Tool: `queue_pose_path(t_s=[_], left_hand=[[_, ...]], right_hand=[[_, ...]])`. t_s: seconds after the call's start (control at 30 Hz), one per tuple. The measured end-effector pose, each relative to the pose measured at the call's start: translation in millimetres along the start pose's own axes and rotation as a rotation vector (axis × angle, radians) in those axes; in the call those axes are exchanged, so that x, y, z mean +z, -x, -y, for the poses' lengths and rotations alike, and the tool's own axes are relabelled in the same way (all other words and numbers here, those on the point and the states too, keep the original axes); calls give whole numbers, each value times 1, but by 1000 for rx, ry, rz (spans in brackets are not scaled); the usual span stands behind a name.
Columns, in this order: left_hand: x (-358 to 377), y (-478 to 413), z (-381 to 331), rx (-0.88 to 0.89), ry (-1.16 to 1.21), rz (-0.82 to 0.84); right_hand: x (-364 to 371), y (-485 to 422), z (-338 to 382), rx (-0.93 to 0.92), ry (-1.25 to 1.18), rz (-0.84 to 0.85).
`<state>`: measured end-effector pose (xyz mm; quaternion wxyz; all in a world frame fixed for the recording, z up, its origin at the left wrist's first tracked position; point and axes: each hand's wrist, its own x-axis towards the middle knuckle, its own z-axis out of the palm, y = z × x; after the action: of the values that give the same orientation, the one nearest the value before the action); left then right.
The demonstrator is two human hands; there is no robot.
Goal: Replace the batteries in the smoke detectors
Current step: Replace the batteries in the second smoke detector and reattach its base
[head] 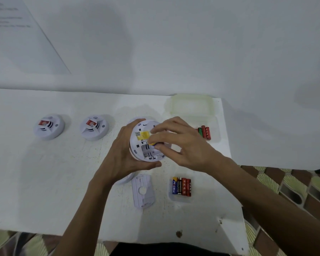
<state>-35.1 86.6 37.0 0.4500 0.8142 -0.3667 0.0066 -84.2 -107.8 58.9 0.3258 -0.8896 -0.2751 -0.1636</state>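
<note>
The left hand (126,154) curls around the rim of a round white plastic smoke detector (142,133), holding it tilted above the white desk (63,182) with its yellow-labelled back and open battery bay turned upward. The right hand (183,143) pinches a small yellow-ended battery (152,143) in its fingertips at that bay.

Just in front of the hands, a flat white mounting plate (142,191) lies on the desk. Beside it stands a small clear plastic tray (179,199) holding a row of blue, black and red batteries (182,186), near the desk's right edge. At the back right corner an open clear plastic box (192,106) holds red and green batteries (204,132).

Two more white round smoke detectors with red stickers (48,126) (94,127) sit well apart to the left, and a broad stretch of bare desk shows in front of them down to the near edge. Patterned floor tiles (284,185) show past the right edge
</note>
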Motion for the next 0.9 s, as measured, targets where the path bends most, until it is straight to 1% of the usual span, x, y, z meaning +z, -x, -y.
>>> queue_pose_path(t_s=[0.13, 0.3, 0.4, 0.43, 0.47, 0.5, 0.53, 0.63, 0.77, 0.83, 0.9], left_hand=[[-3, 1, -6, -59, 99, 53], [-5, 2, -11, -75, 74, 31], [-6, 2, -12, -42, 56, 47], [-5, 3, -10, -56, 87, 41], [-4, 3, -6, -114, 153, 24], [-4, 5, -1, -167, 168, 35], [-3, 7, 1, -164, 159, 45], [-3, 12, 1, -150, 98, 50], [-5, 8, 0, -77, 40, -13], [-10, 4, -10, -58, 86, -25], [-12, 2, -14, -29, 105, -27]], right_hand=[[-1, -3, 2, -27, -18, 83], [-9, -8, -2, -35, 19, 210], [-12, -10, -3, -43, 70, 256], [-13, -11, -2, -48, 81, 265], [-14, -13, -2, -55, 90, 271], [-15, -14, -3, -63, 96, 277], [-16, -15, -3, -73, 102, 282], [-20, -17, -5, -104, 120, 280], [-21, -15, -6, -117, 81, 269], [-19, -11, -6, -50, -26, 215], [-18, -8, -4, 114, -186, 123]])
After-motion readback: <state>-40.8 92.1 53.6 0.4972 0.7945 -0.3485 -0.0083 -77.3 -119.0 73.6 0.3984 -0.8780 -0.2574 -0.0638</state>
